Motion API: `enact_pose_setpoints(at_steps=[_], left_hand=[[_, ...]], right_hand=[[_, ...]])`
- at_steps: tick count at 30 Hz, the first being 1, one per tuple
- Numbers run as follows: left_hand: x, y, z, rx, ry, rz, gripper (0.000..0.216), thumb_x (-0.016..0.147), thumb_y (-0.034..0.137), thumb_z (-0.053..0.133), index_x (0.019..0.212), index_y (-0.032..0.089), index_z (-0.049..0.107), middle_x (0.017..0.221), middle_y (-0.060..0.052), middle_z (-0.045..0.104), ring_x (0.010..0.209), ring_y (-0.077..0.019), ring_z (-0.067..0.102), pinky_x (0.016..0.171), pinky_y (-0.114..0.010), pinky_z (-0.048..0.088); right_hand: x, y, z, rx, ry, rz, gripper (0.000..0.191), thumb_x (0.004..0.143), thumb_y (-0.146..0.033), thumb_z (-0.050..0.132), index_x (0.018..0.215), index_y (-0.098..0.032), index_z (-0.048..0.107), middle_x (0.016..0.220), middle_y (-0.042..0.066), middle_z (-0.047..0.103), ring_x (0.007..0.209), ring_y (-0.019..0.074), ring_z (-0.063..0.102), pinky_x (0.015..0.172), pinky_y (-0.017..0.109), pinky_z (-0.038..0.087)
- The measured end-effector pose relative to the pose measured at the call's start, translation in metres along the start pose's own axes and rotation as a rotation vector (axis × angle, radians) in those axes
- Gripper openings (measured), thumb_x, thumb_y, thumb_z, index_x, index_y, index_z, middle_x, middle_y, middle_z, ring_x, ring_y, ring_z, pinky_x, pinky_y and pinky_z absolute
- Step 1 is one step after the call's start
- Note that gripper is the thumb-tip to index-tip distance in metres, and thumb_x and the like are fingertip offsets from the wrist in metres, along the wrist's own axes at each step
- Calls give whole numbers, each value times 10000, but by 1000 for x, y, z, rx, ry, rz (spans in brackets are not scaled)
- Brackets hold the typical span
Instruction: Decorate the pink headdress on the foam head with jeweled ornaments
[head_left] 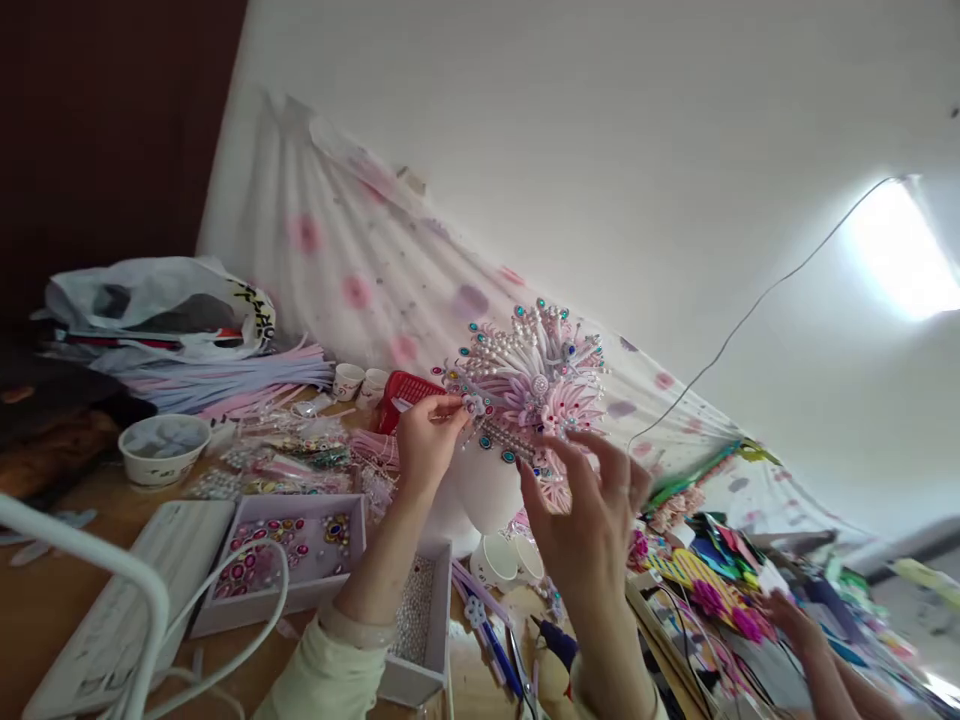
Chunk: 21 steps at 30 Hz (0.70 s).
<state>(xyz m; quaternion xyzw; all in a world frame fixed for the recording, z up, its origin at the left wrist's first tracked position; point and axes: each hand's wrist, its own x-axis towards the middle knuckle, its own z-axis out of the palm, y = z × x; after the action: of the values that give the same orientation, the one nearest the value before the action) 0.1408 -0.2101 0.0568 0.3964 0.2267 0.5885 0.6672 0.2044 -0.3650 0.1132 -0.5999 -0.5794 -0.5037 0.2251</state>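
A pink and white headdress (536, 385) with pearls, fluffy petals and coloured gems sits on a white head form (487, 490). At its left edge, my left hand (429, 445) pinches a small pale flower ornament (475, 404) between thumb and fingers. Whether that flower is fixed to the headdress I cannot tell. My right hand (589, 510) is raised in front of the headdress's lower right side. Its fingers are spread and curved, with nothing visible between them.
Left of my arms lie a tray of gems (352, 540), a white power strip (142, 600) and a looping white cable. A pearl box (442, 620), scissors (520, 670) and a glue gun (555, 640) lie below my hands. Another person's hand (795, 620) is at right.
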Motion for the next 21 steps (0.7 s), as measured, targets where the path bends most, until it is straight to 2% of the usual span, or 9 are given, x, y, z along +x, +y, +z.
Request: enact_pose_setpoints(at_steps=[3,6,11,15,17,21], left_hand=[[8,2,-1,-3,-55,-31,103,700,119,733,782,171,764,703,-56,759,669,-214,714,651,-307,541],[14,6,-7,2,-114,-61,127,653,83,753,735,177,778,671,-54,749,641,-219,693,642,-318,519],[28,3,-25,-61,-131,-128,134,609,152,798,741,173,783,743,-57,762,701,-203,675,692,-307,500],[32,-11,-35,-349,-3,-266,245,647,290,773,864,183,733,876,-33,762,817,-160,676,753,-261,504],[29,-16,-36,-469,18,-350,292,600,309,794,847,185,699,848,-13,738,794,-139,662,762,-253,502],[18,-20,-34,-465,-148,-467,305,507,276,813,757,158,685,715,-16,705,668,-138,637,670,-262,490]], right_hand=[[25,2,36,-211,-163,-56,239,904,-272,660,1140,-253,695,1221,152,578,1079,342,484,876,516,430],[32,10,55,-324,-250,-97,186,917,-220,630,1060,-269,737,1093,131,608,954,305,478,778,446,441],[34,24,51,-309,-215,-156,214,974,-263,541,956,-198,744,961,113,613,841,246,517,683,357,462],[26,30,45,-237,-166,-117,181,952,-242,560,965,-190,732,973,101,617,817,220,564,672,339,492],[20,34,43,-207,-130,-98,150,935,-229,585,969,-181,723,986,104,615,832,221,586,702,349,520],[7,41,38,-128,-103,-89,105,914,-188,610,989,-178,684,1025,112,589,898,232,610,737,367,563]])
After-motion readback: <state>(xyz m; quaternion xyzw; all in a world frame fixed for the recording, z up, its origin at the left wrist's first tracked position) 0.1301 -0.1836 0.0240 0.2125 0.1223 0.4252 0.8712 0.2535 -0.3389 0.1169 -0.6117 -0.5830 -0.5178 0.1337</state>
